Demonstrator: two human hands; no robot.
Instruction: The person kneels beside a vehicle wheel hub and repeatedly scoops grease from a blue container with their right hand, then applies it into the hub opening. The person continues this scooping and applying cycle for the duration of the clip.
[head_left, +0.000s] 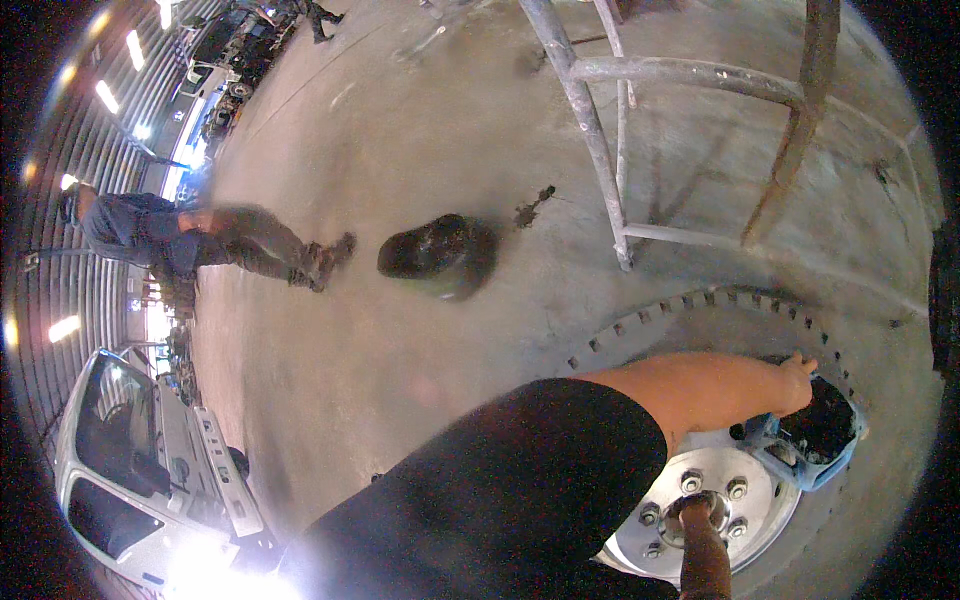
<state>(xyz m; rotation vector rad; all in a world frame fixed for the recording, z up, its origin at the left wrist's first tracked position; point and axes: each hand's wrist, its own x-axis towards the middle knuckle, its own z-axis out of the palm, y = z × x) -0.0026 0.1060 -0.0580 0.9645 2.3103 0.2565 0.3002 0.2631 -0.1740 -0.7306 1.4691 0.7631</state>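
My left hand is at the rim of a blue cut-open plastic container, with one finger extended. Dark, grease-like matter fills the container, which is beside the wheel's rim. Whether the hand grips the rim cannot be made out. My right hand reaches into the centre bore of a silver wheel; its fingers are hidden inside. Several lug nuts ring that bore. Around the wheel curves a large tyre with blocky tread. My black sleeve and left forearm cover part of the wheel and tyre.
A worn tubular metal stand rises beyond the tyre. On the concrete floor lies a dark rounded object, near a stain. A person stands nearby. A white truck cab is off to one side.
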